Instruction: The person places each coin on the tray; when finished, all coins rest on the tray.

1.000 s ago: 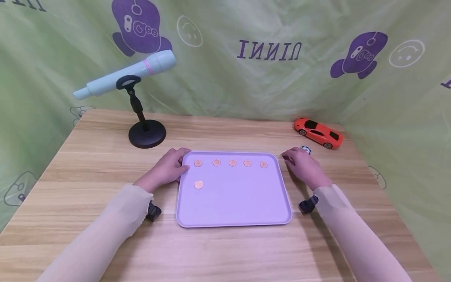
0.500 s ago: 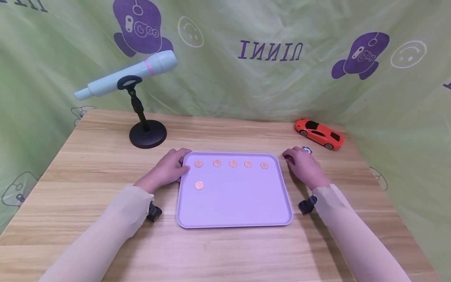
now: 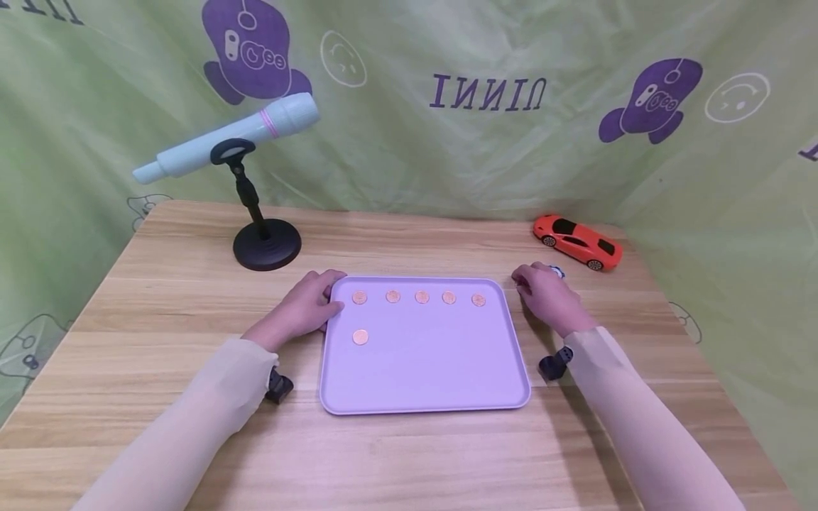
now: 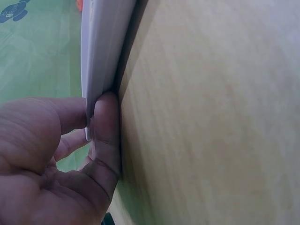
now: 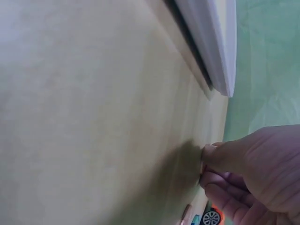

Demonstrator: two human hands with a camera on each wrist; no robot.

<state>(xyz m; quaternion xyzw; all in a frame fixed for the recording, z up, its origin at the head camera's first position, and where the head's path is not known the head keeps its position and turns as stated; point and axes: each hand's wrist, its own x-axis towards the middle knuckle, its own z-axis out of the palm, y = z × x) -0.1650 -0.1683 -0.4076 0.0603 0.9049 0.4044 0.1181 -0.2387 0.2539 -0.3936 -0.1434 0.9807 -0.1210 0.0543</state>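
My left hand (image 3: 307, 301) grips the left rim of a lilac tray (image 3: 441, 376), thumb above and fingers under the edge; the left wrist view shows the rim (image 4: 101, 70) between them. Copper-coloured coins lie on the tray: a row along the back, including one coin (image 3: 422, 297), and a single coin (image 3: 361, 337) below the row's left end. Just off the tray's right side, my right hand (image 3: 546, 294) is low over the table, thumb and fingertips together. In the right wrist view these fingers (image 5: 220, 180) pinch a thin coin edge (image 5: 202, 165), mostly hidden.
Behind the right hand are a small blue-and-white round piece (image 3: 557, 271) and an orange toy car (image 3: 577, 242). A copper-coloured disc (image 5: 186, 214) lies on the table near that hand. At the back left, a light-blue toy telescope (image 3: 192, 152) rests on a black stand (image 3: 267, 245).
My right hand has tilted and drawn its fingertips closer together, covering more of the blue-and-white piece. The left hand, tray and coins stay put.
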